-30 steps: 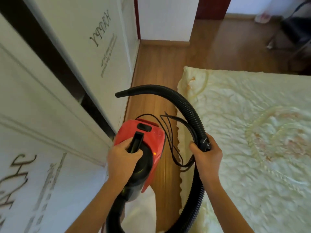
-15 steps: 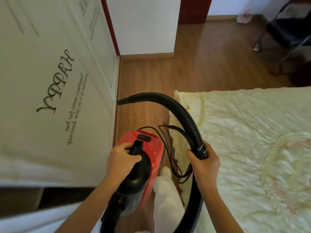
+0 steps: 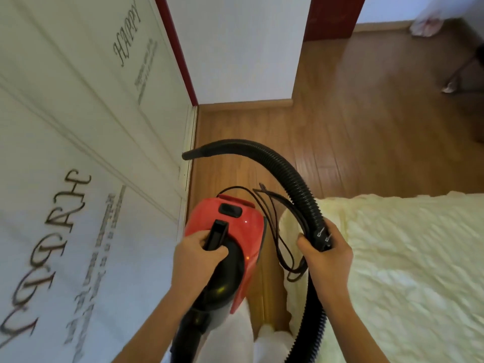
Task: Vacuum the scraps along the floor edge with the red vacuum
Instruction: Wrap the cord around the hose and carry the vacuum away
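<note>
I carry the red vacuum (image 3: pixel 235 224) above the narrow strip of wooden floor (image 3: pixel 235 127) between wardrobe and bed. My left hand (image 3: pixel 195 254) grips its black top handle. My right hand (image 3: pixel 326 254) holds the black ribbed hose (image 3: pixel 296 182) together with loops of the black power cord (image 3: pixel 277 226). The hose arches up and to the left, and its nozzle (image 3: pixel 193 153) hangs in the air near the wardrobe's base. No scraps are visible on the floor edge from here.
White wardrobe doors (image 3: pixel 78 153) with "HAPPY" lettering run along the left. A bed with a cream quilt (image 3: pixel 406 271) fills the right. A white wall corner (image 3: pixel 235 48) and dark red door frame (image 3: pixel 330 17) stand ahead; chair legs (image 3: pixel 461 74) are far right.
The view has advanced along the wardrobe and turned; the bed corner now lies closer on the right. Both hands keep the same hold on vacuum and hose.
</note>
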The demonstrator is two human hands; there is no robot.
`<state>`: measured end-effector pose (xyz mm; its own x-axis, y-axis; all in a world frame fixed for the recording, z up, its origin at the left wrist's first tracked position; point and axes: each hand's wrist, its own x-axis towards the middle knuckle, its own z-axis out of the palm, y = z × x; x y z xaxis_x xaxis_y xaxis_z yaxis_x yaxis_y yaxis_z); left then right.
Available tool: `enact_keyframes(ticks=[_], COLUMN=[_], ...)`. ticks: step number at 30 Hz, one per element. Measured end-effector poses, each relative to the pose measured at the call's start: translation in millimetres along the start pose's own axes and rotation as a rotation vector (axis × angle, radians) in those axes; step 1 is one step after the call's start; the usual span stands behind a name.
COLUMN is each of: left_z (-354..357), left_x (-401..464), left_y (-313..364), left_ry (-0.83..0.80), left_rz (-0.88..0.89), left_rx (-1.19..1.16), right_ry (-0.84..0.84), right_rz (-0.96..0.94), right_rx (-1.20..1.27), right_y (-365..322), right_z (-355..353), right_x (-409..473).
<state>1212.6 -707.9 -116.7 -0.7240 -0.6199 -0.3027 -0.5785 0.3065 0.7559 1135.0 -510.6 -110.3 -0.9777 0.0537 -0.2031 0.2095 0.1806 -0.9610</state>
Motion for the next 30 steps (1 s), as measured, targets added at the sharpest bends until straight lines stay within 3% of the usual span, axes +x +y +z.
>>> enact_keyframes(ticks=[17, 30], left_z=[2.2, 20.5], left_x=[408.1, 657.8], left_y=[163.9, 243.0], left_ry=[-0.011, 0.147], left_rz=[0.066, -0.029], left_rx=[0.02, -0.014], right_ry=[0.083, -0.164], right_rz=[-0.05, -0.041], right_rx=[0.013, -0.141], right_y=[-99.1, -160.6], right_z=[190.7, 319.1], right_x=[350.0, 612.6])
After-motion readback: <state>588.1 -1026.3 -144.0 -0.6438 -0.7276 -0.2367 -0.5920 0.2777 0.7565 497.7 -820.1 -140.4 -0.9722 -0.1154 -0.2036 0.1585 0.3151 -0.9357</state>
